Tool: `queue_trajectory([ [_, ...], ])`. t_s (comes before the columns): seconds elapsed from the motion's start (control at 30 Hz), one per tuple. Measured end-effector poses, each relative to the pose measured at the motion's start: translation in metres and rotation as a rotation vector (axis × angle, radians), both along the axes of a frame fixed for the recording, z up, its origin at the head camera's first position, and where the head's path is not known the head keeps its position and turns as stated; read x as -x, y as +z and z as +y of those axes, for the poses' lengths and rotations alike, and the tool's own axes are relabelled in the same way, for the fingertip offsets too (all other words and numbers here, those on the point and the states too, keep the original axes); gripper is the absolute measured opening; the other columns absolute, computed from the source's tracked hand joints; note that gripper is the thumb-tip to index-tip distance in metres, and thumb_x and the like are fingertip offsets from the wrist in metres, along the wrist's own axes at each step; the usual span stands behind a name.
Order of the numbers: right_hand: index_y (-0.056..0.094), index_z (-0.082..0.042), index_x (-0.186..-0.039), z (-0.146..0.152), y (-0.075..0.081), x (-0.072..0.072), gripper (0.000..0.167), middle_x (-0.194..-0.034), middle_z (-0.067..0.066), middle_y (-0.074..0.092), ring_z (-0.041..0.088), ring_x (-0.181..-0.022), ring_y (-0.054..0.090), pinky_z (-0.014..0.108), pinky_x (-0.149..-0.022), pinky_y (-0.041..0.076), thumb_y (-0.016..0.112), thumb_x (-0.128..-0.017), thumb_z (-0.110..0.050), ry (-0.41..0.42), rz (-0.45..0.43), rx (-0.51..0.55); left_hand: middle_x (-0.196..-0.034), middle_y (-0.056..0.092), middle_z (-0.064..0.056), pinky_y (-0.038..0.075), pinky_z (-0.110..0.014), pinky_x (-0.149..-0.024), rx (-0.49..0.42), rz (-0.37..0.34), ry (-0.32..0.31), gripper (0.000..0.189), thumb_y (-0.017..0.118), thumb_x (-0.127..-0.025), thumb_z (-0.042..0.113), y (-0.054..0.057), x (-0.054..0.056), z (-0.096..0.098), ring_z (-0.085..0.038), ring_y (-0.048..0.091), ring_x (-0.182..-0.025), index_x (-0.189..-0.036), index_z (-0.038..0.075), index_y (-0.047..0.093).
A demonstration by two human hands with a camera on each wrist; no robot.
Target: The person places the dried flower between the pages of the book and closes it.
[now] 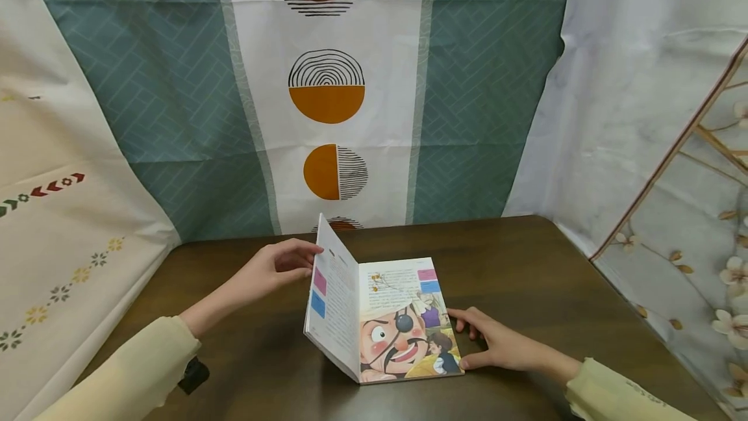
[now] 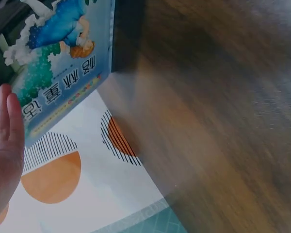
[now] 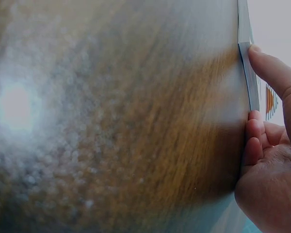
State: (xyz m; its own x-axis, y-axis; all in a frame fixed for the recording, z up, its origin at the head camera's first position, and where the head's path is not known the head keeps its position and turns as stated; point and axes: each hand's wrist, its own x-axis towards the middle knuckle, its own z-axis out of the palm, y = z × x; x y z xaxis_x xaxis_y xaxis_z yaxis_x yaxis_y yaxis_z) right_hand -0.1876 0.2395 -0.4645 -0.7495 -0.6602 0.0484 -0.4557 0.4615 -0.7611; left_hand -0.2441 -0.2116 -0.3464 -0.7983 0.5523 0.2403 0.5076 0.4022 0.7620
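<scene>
An open picture book [image 1: 397, 343] lies on the table, its right page showing a cartoon man with an eyepatch. Its left part stands tilted up, text and coloured boxes facing inward. My left hand [image 1: 286, 262] touches this raised part at its outer left side. In the left wrist view, straight fingers [image 2: 8, 114] lie against the illustrated blue-green cover [image 2: 68, 53]. At the book's right edge rests my right hand [image 1: 497, 341], with the thumb at the lower corner and a finger higher up. The right wrist view shows its thumb [image 3: 271, 68] against the page edges.
The dark wooden table [image 1: 514, 265] extends around the book. Behind it hangs a green and white curtain [image 1: 491, 83] with orange circles. Patterned cloths [image 1: 64, 245] drape at the left and right sides. A black object [image 1: 194, 375] sits by the left sleeve.
</scene>
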Motion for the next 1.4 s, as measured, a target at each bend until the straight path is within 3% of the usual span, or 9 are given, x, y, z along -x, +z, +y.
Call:
queue_trajectory([
  [0.13, 0.032, -0.001, -0.152, 0.0, -0.001, 0.0, 0.085, -0.109, 0.009, 0.042, 0.013, -0.088, 0.037, 0.025, -0.067, 0.032, 0.075, -0.087, -0.034, 0.001, -0.004, 0.008, -0.119, 0.066, -0.009, 0.055, -0.02, -0.086, -0.021, 0.033, 0.026, 0.035, 0.071, -0.09, 0.009, -0.001, 0.011, 0.009, -0.013, 0.068, -0.099, -0.124, 0.012, 0.066],
  [0.3, 0.03, -0.001, -0.152, 0.001, -0.001, -0.001, 0.084, -0.11, 0.009, 0.042, 0.014, -0.089, 0.038, 0.026, -0.068, 0.033, 0.074, -0.088, -0.034, 0.013, 0.005, 0.017, -0.117, 0.066, -0.011, 0.054, -0.019, -0.086, -0.034, 0.054, 0.001, 0.028, 0.071, -0.089, 0.007, 0.004, 0.025, 0.019, -0.018, 0.069, -0.1, -0.117, 0.01, 0.069],
  [0.5, 0.031, -0.001, -0.152, 0.0, -0.002, -0.001, 0.083, -0.11, 0.009, 0.042, 0.014, -0.089, 0.037, 0.025, -0.067, 0.032, 0.073, -0.089, -0.034, 0.019, 0.012, 0.02, -0.111, 0.064, -0.01, 0.055, -0.022, -0.086, 0.0, 0.067, -0.062, 0.023, 0.071, -0.089, 0.004, 0.012, 0.036, 0.026, -0.022, 0.069, -0.095, -0.111, 0.01, 0.071],
  [0.7, 0.03, -0.002, -0.153, 0.0, -0.003, -0.001, 0.083, -0.111, 0.009, 0.043, 0.015, -0.091, 0.038, 0.026, -0.07, 0.034, 0.073, -0.089, -0.034, 0.018, 0.007, 0.014, -0.125, 0.056, -0.01, 0.056, -0.033, -0.093, 0.026, 0.114, -0.138, 0.019, 0.071, -0.088, 0.002, 0.018, 0.044, 0.035, -0.022, 0.057, -0.113, -0.104, 0.012, 0.072],
  [0.83, 0.03, -0.003, -0.153, 0.0, -0.003, -0.001, 0.083, -0.112, 0.01, 0.043, 0.015, -0.091, 0.038, 0.027, -0.071, 0.033, 0.073, -0.089, -0.034, 0.018, -0.005, 0.018, -0.129, 0.06, -0.008, 0.055, -0.041, -0.096, 0.047, 0.119, -0.207, 0.015, 0.07, -0.089, 0.005, 0.022, 0.049, 0.041, -0.024, 0.056, -0.119, -0.102, 0.012, 0.07],
  [1.03, 0.03, -0.004, -0.153, 0.001, -0.003, -0.001, 0.083, -0.112, 0.01, 0.042, 0.014, -0.091, 0.037, 0.027, -0.07, 0.033, 0.074, -0.088, -0.033, 0.006, -0.022, 0.014, -0.114, 0.067, -0.004, 0.055, -0.034, -0.096, 0.106, 0.122, -0.267, 0.013, 0.07, -0.091, 0.01, 0.028, 0.057, 0.053, -0.016, 0.063, -0.105, -0.104, 0.014, 0.07],
  [1.2, 0.032, -0.004, -0.152, 0.0, -0.002, 0.0, 0.084, -0.112, 0.008, 0.043, 0.011, -0.092, 0.039, 0.026, -0.071, 0.034, 0.075, -0.087, -0.033, -0.017, -0.026, 0.006, -0.11, 0.064, -0.002, 0.056, -0.031, -0.091, 0.151, 0.146, -0.267, 0.015, 0.07, -0.09, 0.007, 0.031, 0.064, 0.063, -0.017, 0.061, -0.097, -0.1, 0.018, 0.071],
  [1.4, 0.033, -0.003, -0.152, -0.001, -0.001, -0.001, 0.083, -0.112, 0.009, 0.043, 0.012, -0.092, 0.039, 0.027, -0.07, 0.033, 0.076, -0.086, -0.033, -0.021, -0.032, 0.009, -0.108, 0.062, -0.001, 0.056, -0.027, -0.087, 0.163, 0.159, -0.262, 0.014, 0.071, -0.09, 0.008, 0.03, 0.071, 0.074, -0.017, 0.058, -0.091, -0.101, 0.016, 0.069],
])
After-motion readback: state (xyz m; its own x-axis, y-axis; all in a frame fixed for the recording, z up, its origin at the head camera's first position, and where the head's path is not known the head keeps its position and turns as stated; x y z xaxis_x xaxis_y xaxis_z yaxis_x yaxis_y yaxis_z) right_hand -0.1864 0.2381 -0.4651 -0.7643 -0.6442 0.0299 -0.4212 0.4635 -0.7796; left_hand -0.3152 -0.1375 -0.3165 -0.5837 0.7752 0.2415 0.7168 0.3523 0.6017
